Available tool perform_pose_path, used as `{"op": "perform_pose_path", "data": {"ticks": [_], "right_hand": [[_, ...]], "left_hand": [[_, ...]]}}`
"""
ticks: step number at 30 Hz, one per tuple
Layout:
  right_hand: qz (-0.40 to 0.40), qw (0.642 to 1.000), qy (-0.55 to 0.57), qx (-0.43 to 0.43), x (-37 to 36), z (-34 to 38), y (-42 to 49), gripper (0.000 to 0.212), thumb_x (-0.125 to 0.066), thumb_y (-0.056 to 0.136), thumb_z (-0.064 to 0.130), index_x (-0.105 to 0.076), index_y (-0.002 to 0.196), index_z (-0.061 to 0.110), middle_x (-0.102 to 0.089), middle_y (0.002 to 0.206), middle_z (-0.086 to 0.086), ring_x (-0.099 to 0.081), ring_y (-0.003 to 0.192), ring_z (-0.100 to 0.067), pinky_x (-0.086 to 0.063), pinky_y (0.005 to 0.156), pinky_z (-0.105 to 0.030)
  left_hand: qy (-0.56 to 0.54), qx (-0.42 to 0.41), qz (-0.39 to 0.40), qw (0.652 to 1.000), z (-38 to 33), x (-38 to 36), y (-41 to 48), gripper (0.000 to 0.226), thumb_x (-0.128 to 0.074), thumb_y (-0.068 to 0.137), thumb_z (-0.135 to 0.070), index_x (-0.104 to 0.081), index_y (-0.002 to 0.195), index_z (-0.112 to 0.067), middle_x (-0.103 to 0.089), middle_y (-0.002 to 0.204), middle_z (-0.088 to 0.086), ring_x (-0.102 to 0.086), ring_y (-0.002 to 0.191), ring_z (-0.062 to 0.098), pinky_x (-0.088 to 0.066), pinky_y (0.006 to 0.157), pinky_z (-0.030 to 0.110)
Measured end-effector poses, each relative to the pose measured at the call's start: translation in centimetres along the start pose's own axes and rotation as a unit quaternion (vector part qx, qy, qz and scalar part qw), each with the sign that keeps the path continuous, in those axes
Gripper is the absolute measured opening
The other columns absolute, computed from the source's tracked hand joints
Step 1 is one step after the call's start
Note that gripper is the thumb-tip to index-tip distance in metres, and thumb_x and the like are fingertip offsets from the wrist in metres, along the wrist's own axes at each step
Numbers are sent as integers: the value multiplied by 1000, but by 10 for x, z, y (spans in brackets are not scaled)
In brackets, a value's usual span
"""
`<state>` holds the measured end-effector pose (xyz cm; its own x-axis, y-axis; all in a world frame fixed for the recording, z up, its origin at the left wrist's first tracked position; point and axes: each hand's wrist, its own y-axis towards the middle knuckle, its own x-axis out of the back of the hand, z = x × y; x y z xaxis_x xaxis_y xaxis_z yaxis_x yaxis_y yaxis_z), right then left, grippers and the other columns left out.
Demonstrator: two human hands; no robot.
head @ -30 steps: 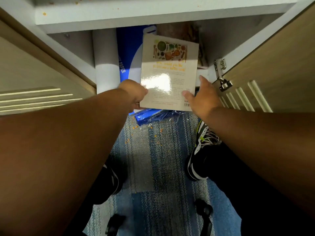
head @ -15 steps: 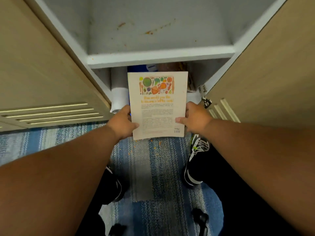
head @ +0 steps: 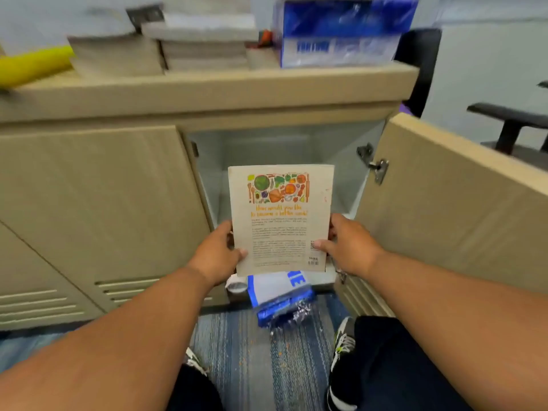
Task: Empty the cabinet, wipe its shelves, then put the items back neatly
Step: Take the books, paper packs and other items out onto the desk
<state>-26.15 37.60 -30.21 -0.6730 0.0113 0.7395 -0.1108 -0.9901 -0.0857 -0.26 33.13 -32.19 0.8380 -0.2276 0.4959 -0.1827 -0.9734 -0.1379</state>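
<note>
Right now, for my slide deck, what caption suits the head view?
Left hand and right hand hold a book before the open cabinet.

- Bare-armed down to the left hand (head: 218,256) and right hand (head: 351,247).
- Dressed in dark trousers (head: 385,375), black or perhaps deep navy; hard to tell in the shade.
- Shod in a black right trainer (head: 341,354) with white laces, white sole edge and neon-yellow trim.
- Matching white-on-dark pattern glimpsed on the left trainer (head: 194,361), mostly hidden.
</note>
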Motion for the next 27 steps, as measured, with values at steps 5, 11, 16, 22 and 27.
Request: {"op": "perform_pose_path", "data": {"ticks": [5, 11, 16, 22, 27], "right_hand": [[-91, 994, -11, 55, 72, 53, -15, 41, -72, 92, 27, -53, 128, 22, -67, 120, 7, -64, 107, -18, -54, 90, -37], [-208, 967, 76, 128, 171, 115, -12, 41, -66, 96, 24, -46, 132, 27, -63, 122, 8, -62, 105, -13, -58, 86, -36], [-296, 935, 110, 163, 254, 157, 24, 38, -61, 100, 23, -45, 134, 23, -63, 116, 7, -63, 96, -14, -50, 62, -20], [-372, 909, 82, 169, 321, 195, 95, 41, -58, 101, 24, -43, 139, 26, -62, 121, 1, -63, 96, -16, -43, 56, -20], [-268, 947, -172, 52, 309, 185, 161, 33, -47, 105, 34, -59, 127, 14, -61, 126, -10, -59, 103, -25, -46, 78, -32]], "left_hand": [[-14, -97, -38, 994, -83, 37, -18, 39, -63, 97, -7, -50, 121, -34, -65, 116, -7, -63, 109, 16, -60, 86, 45], [-90, -187, -79, 975, -200, 72, -17, 46, -60, 99, -10, -48, 137, -33, -64, 117, -3, -66, 105, 20, -63, 76, 50], [-135, -210, -120, 961, -304, 89, 12, 57, -60, 99, -7, -40, 146, -32, -64, 115, 2, -68, 99, 25, -63, 69, 54], [-100, -224, -198, 949, -386, 100, 73, 59, -59, 99, -7, -38, 144, -39, -61, 115, -2, -68, 94, 23, -64, 69, 43], [67, -167, -175, 968, -374, 82, 130, 29, -50, 105, -22, -59, 132, -22, -57, 128, 7, -64, 108, 34, -61, 84, 49]]}}
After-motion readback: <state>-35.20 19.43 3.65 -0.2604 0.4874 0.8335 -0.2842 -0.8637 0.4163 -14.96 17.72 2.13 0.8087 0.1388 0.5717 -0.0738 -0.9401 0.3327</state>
